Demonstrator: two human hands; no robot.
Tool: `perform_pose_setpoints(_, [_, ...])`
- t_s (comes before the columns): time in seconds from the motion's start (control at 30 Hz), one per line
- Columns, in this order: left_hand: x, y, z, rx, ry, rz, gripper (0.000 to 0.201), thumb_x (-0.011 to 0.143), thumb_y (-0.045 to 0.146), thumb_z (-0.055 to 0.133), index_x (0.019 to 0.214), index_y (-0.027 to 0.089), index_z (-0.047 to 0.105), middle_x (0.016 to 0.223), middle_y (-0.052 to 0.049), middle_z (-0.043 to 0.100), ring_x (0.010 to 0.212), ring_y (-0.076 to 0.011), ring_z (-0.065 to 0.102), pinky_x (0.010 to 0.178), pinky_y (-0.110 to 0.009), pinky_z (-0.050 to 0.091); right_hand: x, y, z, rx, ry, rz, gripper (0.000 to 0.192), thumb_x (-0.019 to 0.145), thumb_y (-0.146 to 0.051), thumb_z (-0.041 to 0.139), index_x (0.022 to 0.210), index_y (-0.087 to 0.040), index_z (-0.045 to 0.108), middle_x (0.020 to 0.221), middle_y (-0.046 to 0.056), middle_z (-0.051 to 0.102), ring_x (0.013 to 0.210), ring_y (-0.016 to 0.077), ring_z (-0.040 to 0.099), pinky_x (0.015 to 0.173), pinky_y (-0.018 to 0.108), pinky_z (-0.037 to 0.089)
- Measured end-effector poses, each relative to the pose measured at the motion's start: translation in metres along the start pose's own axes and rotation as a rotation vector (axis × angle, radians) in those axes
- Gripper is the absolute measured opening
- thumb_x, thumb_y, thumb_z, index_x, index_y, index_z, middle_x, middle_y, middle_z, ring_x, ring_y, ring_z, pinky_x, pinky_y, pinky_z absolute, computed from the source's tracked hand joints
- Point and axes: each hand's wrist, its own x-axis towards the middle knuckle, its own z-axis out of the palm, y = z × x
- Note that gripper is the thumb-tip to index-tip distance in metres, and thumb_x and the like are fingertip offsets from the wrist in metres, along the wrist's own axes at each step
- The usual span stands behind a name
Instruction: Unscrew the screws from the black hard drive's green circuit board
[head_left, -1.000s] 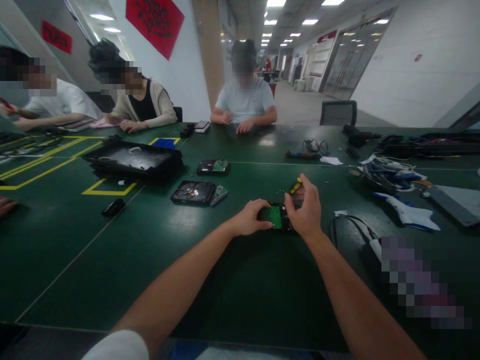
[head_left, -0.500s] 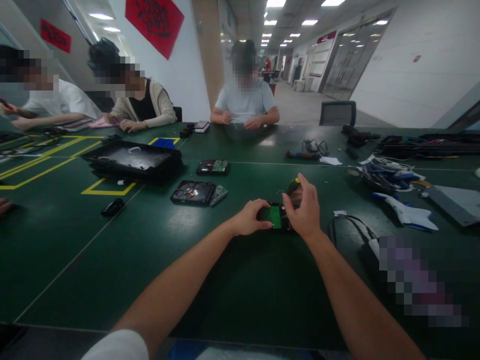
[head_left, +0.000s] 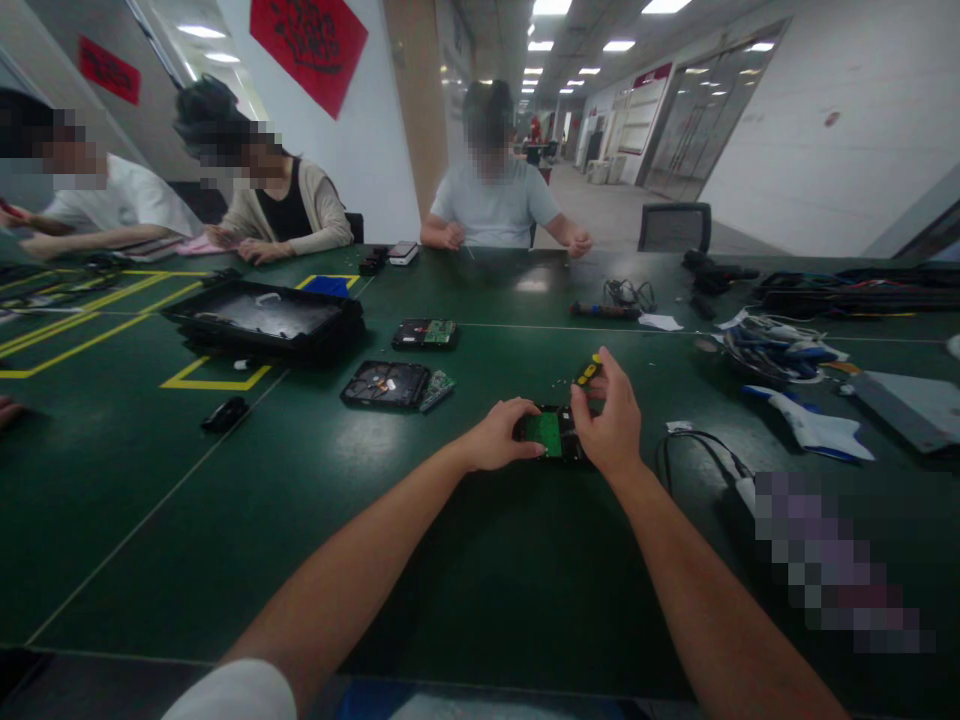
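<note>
A black hard drive with a green circuit board (head_left: 550, 434) lies on the green table (head_left: 420, 560) in front of me. My left hand (head_left: 500, 436) grips its left end and holds it flat. My right hand (head_left: 613, 417) is closed around a screwdriver with a yellow-and-black handle (head_left: 587, 373), held upright over the drive's right side. The screwdriver's tip is hidden behind my fingers.
Another opened drive (head_left: 388, 384) and a drive with a green board (head_left: 425, 333) lie further left. A black tray (head_left: 264, 318) stands beyond them. Cables (head_left: 705, 455) and tools (head_left: 776, 348) crowd the right. Three people sit across the table.
My hands stay on the drive; the screwdriver handle has turned slightly in my right hand. The person opposite has moved one hand out to the right.
</note>
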Motion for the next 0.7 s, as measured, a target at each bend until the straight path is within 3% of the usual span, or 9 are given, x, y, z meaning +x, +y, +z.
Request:
perform_pose_setpoints(0.27, [-0.0006, -0.0009, -0.0001, 0.017, 0.005, 0.014, 0.067, 0.079, 0.046, 0.079, 0.138, 0.025, 0.056, 0.138, -0.011, 0.059, 0.121, -0.0307, 0.057, 0.105, -0.049, 0.048, -0.0004, 0.0004, 0.0002, -0.004, -0.001, -0.009, 0.066, 0.097, -0.031, 0.058, 0.157, -0.024, 0.033, 0.132, 0.015, 0.061, 0.095, 0.0237, 0.068, 0.088, 0.048, 0.063])
perform_pose_setpoints(0.43, [-0.0015, -0.002, -0.0006, 0.01, -0.004, -0.002, 0.068, 0.08, 0.047, 0.079, 0.14, 0.027, 0.055, 0.14, -0.01, 0.057, 0.123, -0.0309, 0.056, 0.105, -0.049, 0.048, 0.0005, -0.001, -0.0015, -0.019, 0.007, -0.001, 0.065, 0.095, -0.037, 0.062, 0.155, -0.025, 0.038, 0.126, 0.014, 0.062, 0.091, 0.024, 0.068, 0.08, 0.047, 0.065])
perform_pose_setpoints(0.7, [-0.0007, -0.0019, -0.0005, -0.002, -0.003, -0.003, 0.07, 0.079, 0.046, 0.08, 0.141, 0.026, 0.055, 0.14, -0.011, 0.057, 0.122, -0.0312, 0.057, 0.104, -0.049, 0.048, -0.0012, -0.001, 0.0012, 0.057, -0.035, 0.02, 0.069, 0.097, -0.031, 0.058, 0.16, -0.024, 0.03, 0.135, 0.015, 0.063, 0.099, 0.0241, 0.071, 0.093, 0.047, 0.062])
